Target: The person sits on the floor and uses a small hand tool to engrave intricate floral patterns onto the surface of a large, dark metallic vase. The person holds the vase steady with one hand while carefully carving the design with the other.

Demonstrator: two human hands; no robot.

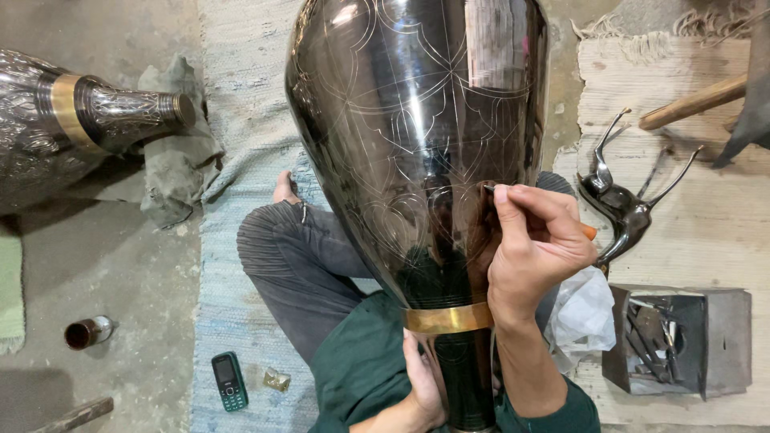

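A large dark polished metal vase (409, 120) with fine scratched floral lines lies across my lap, its wide body pointing away from me. A brass band (445, 318) rings its narrow neck. My right hand (533, 240) pinches a thin engraving tool (491, 189) with an orange end, its tip pressed on the vase's surface. My left hand (421, 381) grips the vase's neck below the brass band, fingers wrapped on the left side.
A second engraved vase (88, 120) lies at left on a grey cloth. A small metal cup (87, 331) and a green phone (229, 382) rest on the floor. A metal deer figure (622, 204), a box of tools (666, 341) and a wooden handle (694, 102) are at right.
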